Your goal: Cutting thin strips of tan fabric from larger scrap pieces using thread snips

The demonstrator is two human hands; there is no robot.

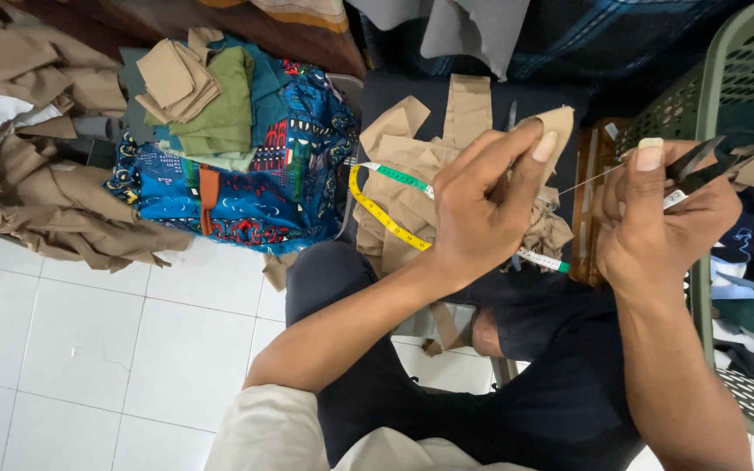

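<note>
- Tan cloth pieces [412, 187] lie heaped on the lap, soft and limp, under a yellow-green tape measure [386, 214].
- The left hand [482, 209] pinches its fingertips together on a tan scrap [560, 122] and the thread's end.
- A thin pale thread [588, 179] runs taut between the hands; it looks light and easily snapped, best gripped near its ends.
- The right hand [656, 218] closes on small dark scissors [695, 166], beside a green basket [735, 78].
</note>
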